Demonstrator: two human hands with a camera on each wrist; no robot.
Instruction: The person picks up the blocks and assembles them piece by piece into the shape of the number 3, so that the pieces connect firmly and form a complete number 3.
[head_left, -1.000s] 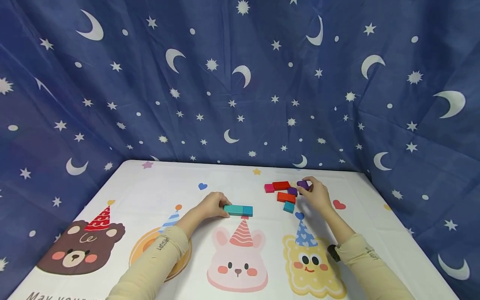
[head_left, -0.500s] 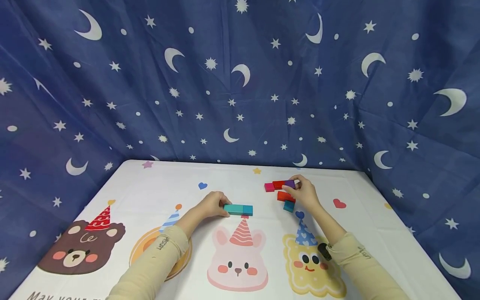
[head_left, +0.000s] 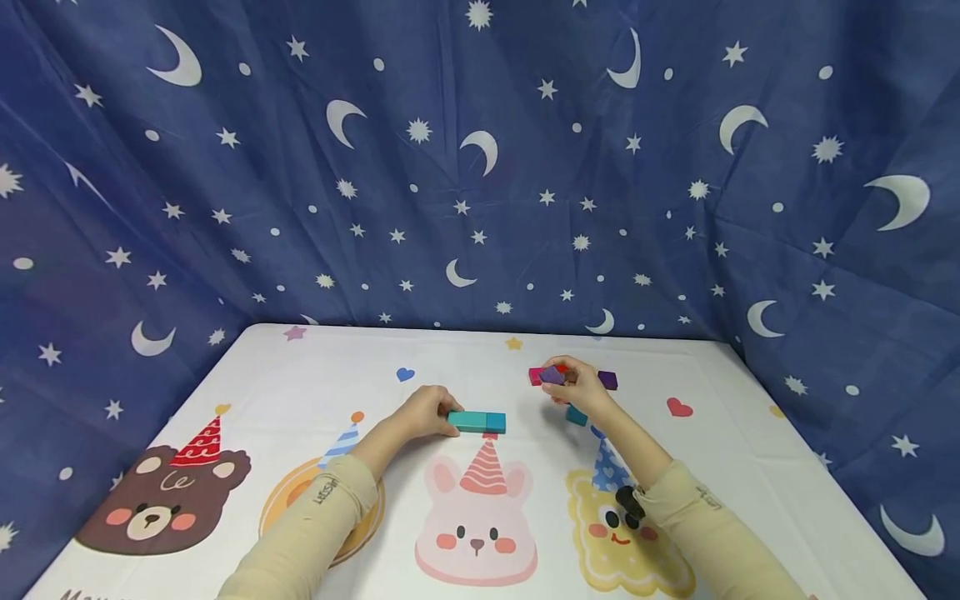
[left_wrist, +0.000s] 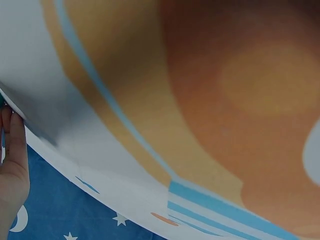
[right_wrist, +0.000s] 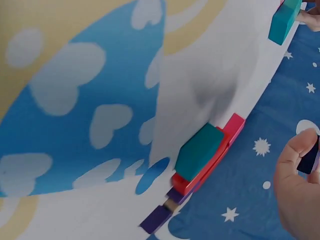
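My left hand (head_left: 447,420) grips the left end of a long teal block (head_left: 477,422) lying on the white printed tablecloth (head_left: 315,375). My right hand (head_left: 561,377) pinches a small purple block (head_left: 552,376), held just above a cluster of blocks. That cluster holds a magenta block (head_left: 535,376), another purple block (head_left: 608,381) and a small teal block (head_left: 575,415). In the right wrist view the right hand (right_wrist: 299,186) holds the purple block (right_wrist: 310,158) beside the small teal block (right_wrist: 199,153) and magenta block (right_wrist: 234,126). The left wrist view shows only fingertips (left_wrist: 14,145).
A dark blue curtain (head_left: 480,167) with moons and stars walls in the table at the back and both sides. Cartoon prints cover the cloth: a bear (head_left: 153,500), a rabbit (head_left: 476,521), a yellow figure (head_left: 630,542). Beige sleeves cover both forearms.
My right hand has carried the purple block leftward, from the right side of the cluster to above its left part. A second purple block now shows at the right. The left hand stays put.
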